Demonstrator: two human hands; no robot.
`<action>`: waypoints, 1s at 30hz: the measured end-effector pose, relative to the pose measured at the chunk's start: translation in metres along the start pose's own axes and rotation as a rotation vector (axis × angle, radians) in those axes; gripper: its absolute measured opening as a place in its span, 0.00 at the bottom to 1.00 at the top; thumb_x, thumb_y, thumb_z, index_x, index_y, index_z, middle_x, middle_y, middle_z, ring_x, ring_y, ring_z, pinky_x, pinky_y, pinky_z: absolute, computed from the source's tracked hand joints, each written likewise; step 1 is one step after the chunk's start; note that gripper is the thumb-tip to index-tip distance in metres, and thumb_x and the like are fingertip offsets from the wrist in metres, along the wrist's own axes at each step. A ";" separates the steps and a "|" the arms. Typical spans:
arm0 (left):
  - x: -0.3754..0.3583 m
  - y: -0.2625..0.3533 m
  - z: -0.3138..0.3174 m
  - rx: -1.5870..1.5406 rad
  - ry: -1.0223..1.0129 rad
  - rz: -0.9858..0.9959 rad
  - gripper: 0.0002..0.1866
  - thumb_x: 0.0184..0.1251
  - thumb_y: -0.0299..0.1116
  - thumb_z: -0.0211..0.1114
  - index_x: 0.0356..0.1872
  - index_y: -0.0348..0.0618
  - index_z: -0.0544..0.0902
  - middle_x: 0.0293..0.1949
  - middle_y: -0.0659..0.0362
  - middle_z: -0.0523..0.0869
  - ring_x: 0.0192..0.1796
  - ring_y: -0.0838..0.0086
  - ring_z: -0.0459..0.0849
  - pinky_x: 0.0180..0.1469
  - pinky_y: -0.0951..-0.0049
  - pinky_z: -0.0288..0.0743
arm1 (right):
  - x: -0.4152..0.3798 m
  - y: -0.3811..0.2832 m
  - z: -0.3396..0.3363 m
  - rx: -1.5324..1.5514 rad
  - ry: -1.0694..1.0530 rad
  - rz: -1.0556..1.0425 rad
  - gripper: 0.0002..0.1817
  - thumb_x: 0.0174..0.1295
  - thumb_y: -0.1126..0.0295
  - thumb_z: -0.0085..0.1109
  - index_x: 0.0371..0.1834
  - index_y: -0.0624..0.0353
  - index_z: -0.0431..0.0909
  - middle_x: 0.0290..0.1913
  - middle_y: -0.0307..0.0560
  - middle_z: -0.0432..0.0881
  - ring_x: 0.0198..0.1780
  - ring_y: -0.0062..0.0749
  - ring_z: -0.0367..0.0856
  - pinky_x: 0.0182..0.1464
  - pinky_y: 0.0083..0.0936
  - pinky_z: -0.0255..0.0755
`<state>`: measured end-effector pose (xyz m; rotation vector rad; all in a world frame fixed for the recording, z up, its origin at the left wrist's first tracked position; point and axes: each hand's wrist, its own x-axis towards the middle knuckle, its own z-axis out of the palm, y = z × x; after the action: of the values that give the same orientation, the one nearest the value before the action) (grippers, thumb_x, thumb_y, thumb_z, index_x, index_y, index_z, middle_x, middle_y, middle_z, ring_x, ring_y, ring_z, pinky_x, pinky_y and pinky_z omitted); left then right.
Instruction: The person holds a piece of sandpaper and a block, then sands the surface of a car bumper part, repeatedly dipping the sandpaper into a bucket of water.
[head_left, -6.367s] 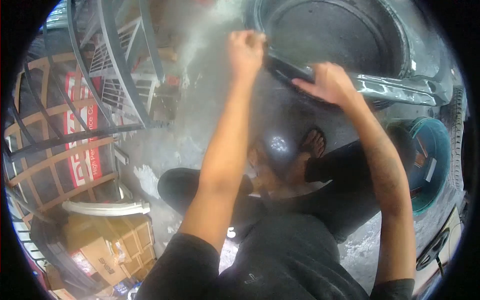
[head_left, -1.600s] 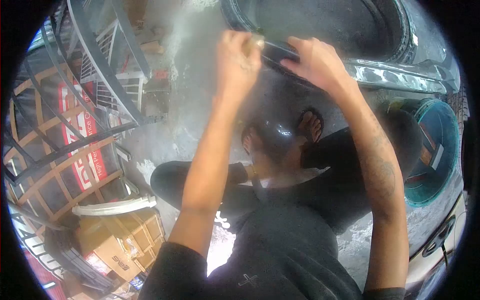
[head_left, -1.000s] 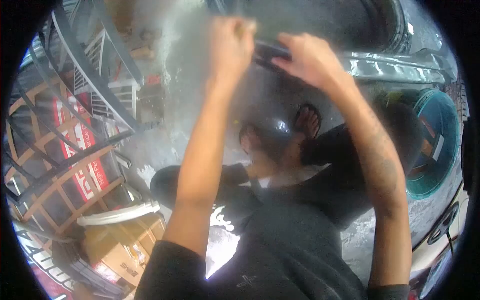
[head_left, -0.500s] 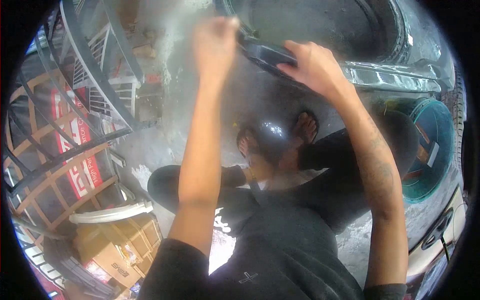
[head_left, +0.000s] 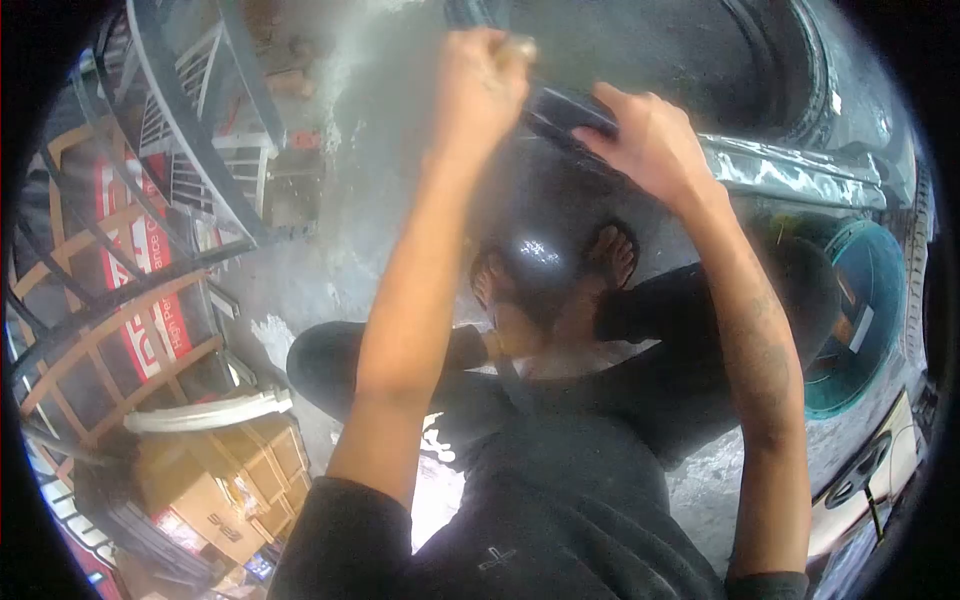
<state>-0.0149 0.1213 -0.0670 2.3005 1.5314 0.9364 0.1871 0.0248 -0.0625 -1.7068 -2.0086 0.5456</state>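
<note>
My right hand point(head_left: 655, 145) grips a glossy black curved part point(head_left: 568, 108), with the thumb on the near side and the fingers over the top. At the far left end of that part is my left hand point(head_left: 483, 95), closed in a fist. A small pale tan thing point(head_left: 520, 46) shows at its fingertips, too blurred to name. The left hand hides part of the black piece. Behind both hands lies a large dark round-edged form point(head_left: 818, 75).
A long shiny grey strip point(head_left: 790, 172) runs right of my right hand. Beside my knee stands a green bucket point(head_left: 880, 340) with scraps inside. On the left are a dark metal frame point(head_left: 185, 130), a cardboard box point(head_left: 205, 470) and a white curved piece point(head_left: 210, 412).
My left hand has moved right along the black part, closer to my right hand. The right hand has shifted slightly right and down, still holding the part.
</note>
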 end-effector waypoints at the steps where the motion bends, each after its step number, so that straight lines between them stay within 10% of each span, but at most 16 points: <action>1: 0.001 -0.009 -0.007 0.001 0.015 -0.003 0.24 0.69 0.45 0.75 0.54 0.33 0.88 0.44 0.44 0.88 0.50 0.55 0.89 0.54 0.60 0.81 | 0.002 -0.001 0.000 -0.006 0.001 -0.014 0.17 0.65 0.59 0.72 0.47 0.58 0.82 0.35 0.60 0.89 0.42 0.61 0.90 0.46 0.50 0.83; 7: -0.049 0.004 -0.056 -0.030 -0.223 -0.112 0.32 0.74 0.38 0.71 0.78 0.52 0.76 0.46 0.47 0.84 0.50 0.61 0.84 0.56 0.63 0.80 | 0.001 0.002 0.005 -0.065 0.021 -0.023 0.16 0.66 0.59 0.72 0.45 0.57 0.80 0.32 0.59 0.88 0.38 0.61 0.89 0.42 0.50 0.82; 13: -0.071 0.047 -0.060 0.074 -0.543 -0.036 0.36 0.74 0.29 0.69 0.82 0.67 0.72 0.44 0.47 0.76 0.53 0.53 0.79 0.62 0.57 0.77 | 0.000 0.002 0.009 -0.060 0.052 -0.045 0.16 0.66 0.58 0.72 0.43 0.58 0.78 0.31 0.59 0.87 0.37 0.62 0.88 0.40 0.51 0.82; 18: -0.091 0.029 -0.063 -0.196 -0.316 -0.240 0.28 0.74 0.33 0.72 0.71 0.32 0.78 0.51 0.48 0.82 0.51 0.61 0.86 0.55 0.63 0.80 | 0.001 0.001 0.010 -0.074 0.034 -0.023 0.16 0.67 0.58 0.71 0.43 0.57 0.77 0.29 0.56 0.87 0.35 0.60 0.88 0.38 0.50 0.81; 25: -0.050 0.011 -0.016 -0.110 0.121 -0.105 0.20 0.74 0.34 0.73 0.59 0.29 0.85 0.50 0.48 0.84 0.50 0.60 0.87 0.55 0.62 0.81 | -0.001 -0.002 0.009 -0.112 0.032 -0.016 0.16 0.67 0.58 0.71 0.43 0.56 0.77 0.28 0.55 0.87 0.35 0.59 0.88 0.37 0.50 0.81; 30: -0.055 0.028 -0.003 -0.031 0.060 0.087 0.18 0.74 0.30 0.70 0.57 0.28 0.85 0.50 0.44 0.81 0.52 0.49 0.82 0.57 0.58 0.79 | 0.001 0.004 0.011 -0.073 0.052 -0.036 0.15 0.67 0.58 0.70 0.43 0.57 0.77 0.30 0.56 0.87 0.36 0.60 0.89 0.38 0.50 0.82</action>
<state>-0.0098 0.0594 -0.0712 2.3543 1.4393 1.0526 0.1839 0.0264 -0.0733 -1.7061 -2.0410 0.4163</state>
